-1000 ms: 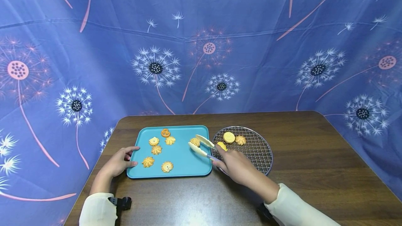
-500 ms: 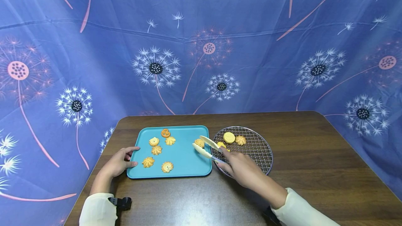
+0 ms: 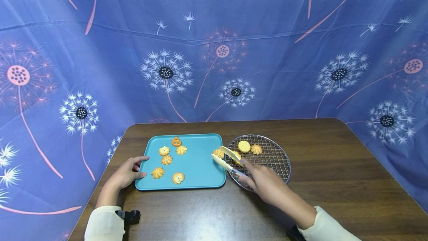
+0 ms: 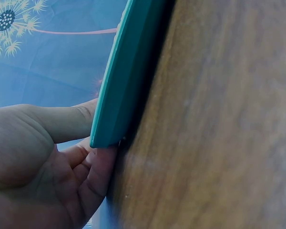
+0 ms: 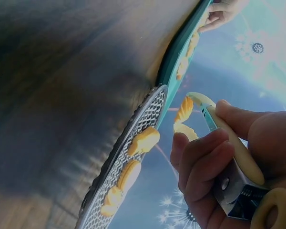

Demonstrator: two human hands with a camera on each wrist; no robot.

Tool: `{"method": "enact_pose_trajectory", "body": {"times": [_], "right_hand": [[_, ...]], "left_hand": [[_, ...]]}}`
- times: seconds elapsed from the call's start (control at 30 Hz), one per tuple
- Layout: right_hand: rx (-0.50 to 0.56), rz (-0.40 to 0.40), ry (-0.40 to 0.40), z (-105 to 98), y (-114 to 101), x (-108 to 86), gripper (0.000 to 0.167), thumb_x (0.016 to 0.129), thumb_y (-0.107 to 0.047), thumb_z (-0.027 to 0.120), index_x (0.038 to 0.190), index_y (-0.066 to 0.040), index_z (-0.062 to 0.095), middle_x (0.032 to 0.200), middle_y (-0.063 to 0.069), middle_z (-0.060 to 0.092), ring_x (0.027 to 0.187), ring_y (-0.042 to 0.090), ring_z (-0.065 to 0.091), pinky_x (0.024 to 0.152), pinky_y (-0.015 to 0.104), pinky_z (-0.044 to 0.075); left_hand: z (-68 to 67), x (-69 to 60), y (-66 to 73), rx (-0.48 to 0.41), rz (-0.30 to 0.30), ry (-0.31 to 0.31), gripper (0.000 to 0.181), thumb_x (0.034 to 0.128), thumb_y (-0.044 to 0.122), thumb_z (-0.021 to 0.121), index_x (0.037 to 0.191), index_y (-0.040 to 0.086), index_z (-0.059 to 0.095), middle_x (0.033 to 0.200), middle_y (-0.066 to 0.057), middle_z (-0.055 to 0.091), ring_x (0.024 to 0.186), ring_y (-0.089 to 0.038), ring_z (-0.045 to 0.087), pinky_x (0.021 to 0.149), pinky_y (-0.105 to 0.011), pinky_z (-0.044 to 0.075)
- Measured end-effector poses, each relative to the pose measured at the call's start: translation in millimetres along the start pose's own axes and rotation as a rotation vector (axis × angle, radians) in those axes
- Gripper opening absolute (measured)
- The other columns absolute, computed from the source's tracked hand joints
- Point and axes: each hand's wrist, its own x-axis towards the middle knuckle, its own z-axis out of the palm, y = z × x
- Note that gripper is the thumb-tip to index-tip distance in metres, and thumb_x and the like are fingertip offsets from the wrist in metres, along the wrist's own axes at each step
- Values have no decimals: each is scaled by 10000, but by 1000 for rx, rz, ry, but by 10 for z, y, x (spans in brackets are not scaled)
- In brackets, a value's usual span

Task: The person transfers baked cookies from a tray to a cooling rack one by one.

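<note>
My left hand (image 3: 123, 174) grips the left edge of a turquoise tray (image 3: 197, 166); in the left wrist view the thumb lies on one side of its rim (image 4: 112, 105) and fingers on the other. My right hand (image 3: 267, 185) holds cream-tipped tongs (image 3: 220, 161) by their arms. Between the tong tips is a swirled cookie (image 3: 218, 153), seen raised above the tray in the right wrist view. Beneath the tongs, a yellow cookie (image 3: 237, 157) lies partly hidden on a round wire cooling rack (image 3: 277, 163).
Several cookies lie on the tray's left half, among them a pretzel (image 3: 176, 142) and a star-shaped cookie (image 3: 158, 173). Farther back on the rack sit a round ridged cookie (image 3: 244, 146) and a star-shaped one (image 3: 256, 149). A brown table (image 3: 334, 166) carries everything.
My right hand has moved rightward with the tongs, bringing the swirled cookie from over the tray to its right edge, near the rack. The left hand and tray stay still.
</note>
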Motion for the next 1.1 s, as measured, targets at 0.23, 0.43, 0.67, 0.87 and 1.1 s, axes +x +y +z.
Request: {"method": "enact_pose_trajectory", "body": {"times": [0.23,0.43,0.67,0.87,1.1], "right_hand": [[0,5,18,-31,71,-85,635,970,-359,715,1481,-23,545,1080,230,736,935,367,738,802,498,587],[18,42,-1,-63,138,-145,661,977,-370,703,1501,-15,514,1199,267,700,1056,417,706,908,545,552],[1,23,19,-101,219,-224,641,978,-357,704,1465,25,540,1140,286,709,1004,419,718,877,545,562],[-4,35,36,-124,286,-277,639,976,-351,711,1464,25,543,1152,265,716,1004,417,721,861,542,567],[5,66,42,-162,345,-356,650,972,-363,716,1478,3,537,1183,294,695,1023,451,707,864,570,558]], "left_hand": [[3,4,-12,-4,-4,-2,579,895,12,772,1430,-37,555,1069,-155,516,926,-273,491,747,-384,424],[2,2,-17,-11,-1,-3,579,896,6,769,1430,-42,551,1067,-158,520,921,-271,495,744,-384,430],[1,-1,-13,-1,5,-1,572,892,2,770,1420,-48,558,1067,-160,526,925,-276,502,749,-383,434],[0,-2,-6,11,5,4,568,891,0,771,1416,-48,561,1052,-152,527,923,-276,500,750,-383,429],[3,-5,-8,7,4,6,567,888,1,773,1413,-47,564,1045,-149,523,920,-272,495,749,-381,426]]}}
